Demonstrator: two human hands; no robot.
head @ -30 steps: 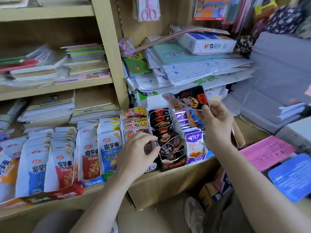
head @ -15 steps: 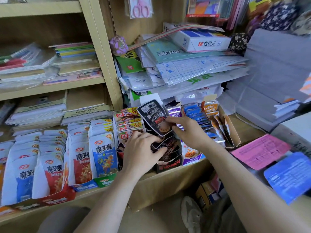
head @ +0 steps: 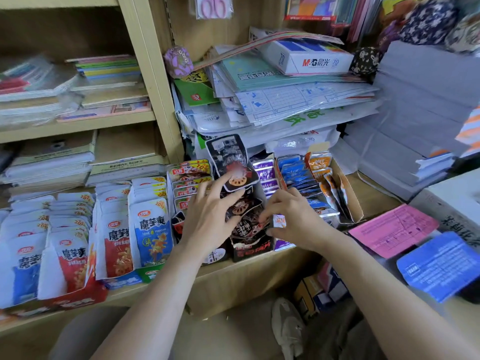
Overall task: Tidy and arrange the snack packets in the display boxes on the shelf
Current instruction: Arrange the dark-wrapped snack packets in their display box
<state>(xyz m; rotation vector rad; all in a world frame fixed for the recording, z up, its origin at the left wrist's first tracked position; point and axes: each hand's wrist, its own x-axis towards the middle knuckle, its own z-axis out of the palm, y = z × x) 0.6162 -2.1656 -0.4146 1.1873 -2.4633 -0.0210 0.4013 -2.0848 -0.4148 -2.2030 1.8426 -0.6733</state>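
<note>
A black display box (head: 249, 252) on the shelf holds a row of black lotus-root snack packets. One black packet (head: 227, 157) stands tall at the back of that row. My left hand (head: 207, 222) lies over the row with fingers spread, fingertips touching the tall packet's lower edge. My right hand (head: 296, 222) is at the row's front right, its fingers and thumb curled round the front black packets (head: 244, 224). Beside them are red-yellow packets (head: 188, 172), purple packets (head: 265, 172), blue packets (head: 293, 170) and orange packets (head: 319, 162). White konjac packets (head: 153, 229) fill boxes to the left.
Stacked papers (head: 285, 105) and a white M&G box (head: 306, 61) overhang the snack boxes from behind. A pink sheet (head: 392, 229) and a blue card (head: 441, 266) lie on the counter at right. The shelf's front edge (head: 246, 271) runs below the boxes.
My right hand brought a black packet down from the air, set it at the back of the black row, let go, then moved to the row's front. My left hand spread over the row.
</note>
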